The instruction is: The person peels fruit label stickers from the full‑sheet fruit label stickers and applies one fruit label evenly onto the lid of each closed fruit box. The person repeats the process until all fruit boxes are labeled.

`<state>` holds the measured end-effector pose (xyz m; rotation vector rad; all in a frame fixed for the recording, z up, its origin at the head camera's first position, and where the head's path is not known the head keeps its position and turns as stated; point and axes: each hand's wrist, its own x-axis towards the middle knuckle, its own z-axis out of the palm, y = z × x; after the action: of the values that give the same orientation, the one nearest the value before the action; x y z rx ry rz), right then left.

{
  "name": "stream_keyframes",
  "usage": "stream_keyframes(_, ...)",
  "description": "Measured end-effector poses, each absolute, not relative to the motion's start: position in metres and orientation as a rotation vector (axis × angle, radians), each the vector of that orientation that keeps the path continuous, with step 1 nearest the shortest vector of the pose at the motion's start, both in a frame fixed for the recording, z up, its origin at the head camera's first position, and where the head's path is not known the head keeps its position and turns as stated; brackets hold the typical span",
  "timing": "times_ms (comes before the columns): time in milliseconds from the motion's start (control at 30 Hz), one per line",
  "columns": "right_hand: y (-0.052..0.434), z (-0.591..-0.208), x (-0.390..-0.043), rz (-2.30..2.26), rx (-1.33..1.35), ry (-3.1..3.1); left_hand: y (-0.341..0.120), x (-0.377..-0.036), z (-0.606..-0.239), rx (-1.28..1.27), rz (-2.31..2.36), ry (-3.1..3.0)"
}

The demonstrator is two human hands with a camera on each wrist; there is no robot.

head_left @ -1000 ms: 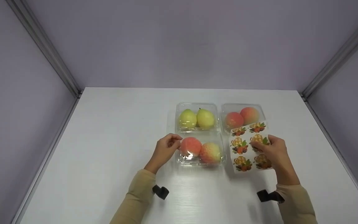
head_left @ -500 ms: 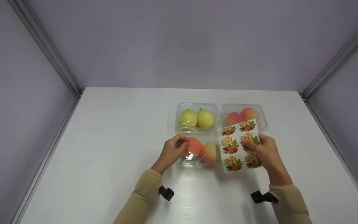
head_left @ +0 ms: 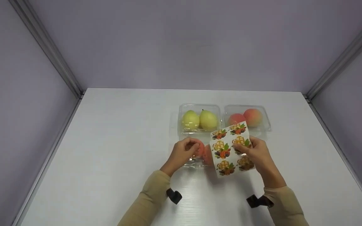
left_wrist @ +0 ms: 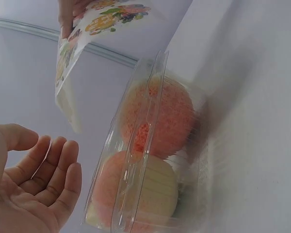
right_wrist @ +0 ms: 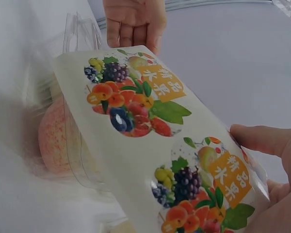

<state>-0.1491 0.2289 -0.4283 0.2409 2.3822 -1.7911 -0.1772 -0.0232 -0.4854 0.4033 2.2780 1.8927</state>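
Currently, right hand [head_left: 259,155] is pinching sticker sheet [head_left: 228,150], three o'clock from loose, empty left hand [head_left: 181,153]; probably needing flat support.

White worktop [head_left: 121,131], carrying three clear fruit boxes: pear box [head_left: 200,106] just right of frame centre, second box [head_left: 233,109] farther right, lower box [head_left: 196,163] below the pears (partly obscured).

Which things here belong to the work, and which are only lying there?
Seemingly in use:
sticker sheet, in the right grip
front fruit box, near the left grip

Likely just lying about:
rear left box with pears
rear right box with reddish fruits
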Motion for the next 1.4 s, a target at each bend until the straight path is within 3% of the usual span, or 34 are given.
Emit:
stream_keyframes(733,0.209,-0.438,-0.150,-1.757,0.261,2.382,-0.010,-0.179,-0.486,0.211,2.034,2.039)
stream_keyframes(1400,0.213,-0.442,-0.158,-1.763,0.206,2.320,-0.010,-0.174,-0.481,0.310,2.001,2.095)
